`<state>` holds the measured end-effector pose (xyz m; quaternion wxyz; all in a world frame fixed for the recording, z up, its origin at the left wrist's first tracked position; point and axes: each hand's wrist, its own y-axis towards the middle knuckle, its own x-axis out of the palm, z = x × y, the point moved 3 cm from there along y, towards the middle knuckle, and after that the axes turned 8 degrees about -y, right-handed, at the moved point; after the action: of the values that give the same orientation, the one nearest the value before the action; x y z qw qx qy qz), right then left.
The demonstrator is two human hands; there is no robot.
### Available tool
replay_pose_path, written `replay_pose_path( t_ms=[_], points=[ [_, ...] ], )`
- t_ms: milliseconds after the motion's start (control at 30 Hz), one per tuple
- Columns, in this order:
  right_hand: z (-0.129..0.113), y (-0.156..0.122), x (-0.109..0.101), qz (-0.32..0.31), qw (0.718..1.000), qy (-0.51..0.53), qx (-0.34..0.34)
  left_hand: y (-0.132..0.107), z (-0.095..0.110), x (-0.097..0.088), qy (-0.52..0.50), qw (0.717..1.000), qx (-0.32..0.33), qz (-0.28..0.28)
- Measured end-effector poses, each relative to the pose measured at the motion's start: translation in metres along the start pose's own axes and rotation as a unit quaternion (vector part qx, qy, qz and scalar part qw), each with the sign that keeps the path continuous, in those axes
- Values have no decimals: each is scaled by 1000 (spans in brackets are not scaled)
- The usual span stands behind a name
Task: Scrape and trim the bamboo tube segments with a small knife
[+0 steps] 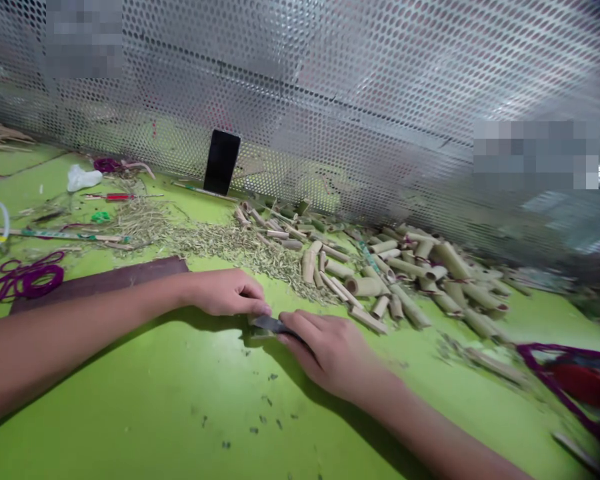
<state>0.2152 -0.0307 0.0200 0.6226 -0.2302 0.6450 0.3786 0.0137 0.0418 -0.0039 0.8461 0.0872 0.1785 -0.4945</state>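
Bare forearms reach across a green worktable to a dark blade held between both hands

Left hand half curled, fingertips at the blade, hold unclear; right hand closed over it. Bamboo tubes and shavings lie just beyond. A loose grip, or shavings underneath, could let the blade slip and nick the left hand
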Motion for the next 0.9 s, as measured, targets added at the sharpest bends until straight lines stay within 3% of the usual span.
replay_pose_path(
  t_ms=[200, 900],
  points=[
    [-4, 5, -4, 11, 1000, -11, -1, 1, 2, 2, 11, 1000, -13, 6],
    [0, -3, -3, -66, 997, 46, 0, -1, 1, 1, 18, 1000, -3, -7]
  ],
)
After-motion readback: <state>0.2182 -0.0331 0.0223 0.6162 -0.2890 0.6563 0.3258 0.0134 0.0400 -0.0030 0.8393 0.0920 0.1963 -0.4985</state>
